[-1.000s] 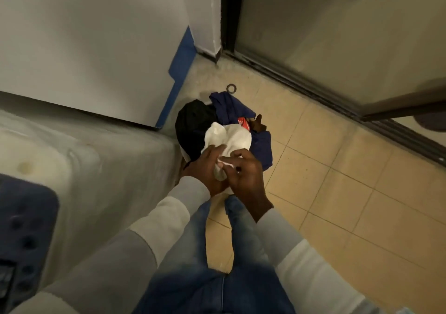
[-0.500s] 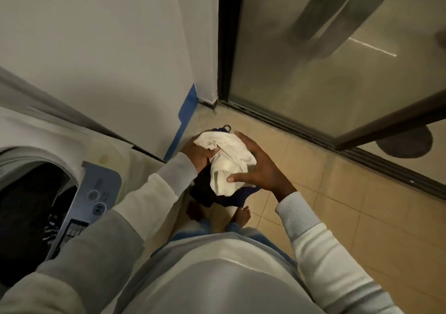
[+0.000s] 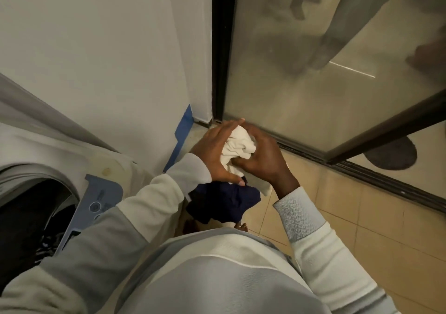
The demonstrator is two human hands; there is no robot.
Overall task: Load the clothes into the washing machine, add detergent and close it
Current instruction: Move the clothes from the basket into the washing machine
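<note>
**Now: two hands, two garments, one open machine**

Both hands meet in front of the chest over one crumpled white garment (image 3: 241, 144). The left hand (image 3: 213, 153) lies flat against its near side, fingers straight and the thumb stretched along the bottom edge. The right hand (image 3: 264, 158) curls round the far side and grasps the cloth. A second piece, a navy garment (image 3: 224, 200), hangs in a bunch directly below the white one and just under the left thumb; which hand bears it cannot be told.

To the left stands one washing machine (image 3: 48, 144), well apart from the bundle. Its drum opening (image 3: 29, 212) is uncovered, with dark laundry (image 3: 45, 243) inside. Beside the opening sits one blue control panel (image 3: 102, 193). One strip of blue tape (image 3: 184, 130) runs down the wall corner. Behind the glass door (image 3: 313, 84) lies one dark round mat (image 3: 391, 155).
</note>
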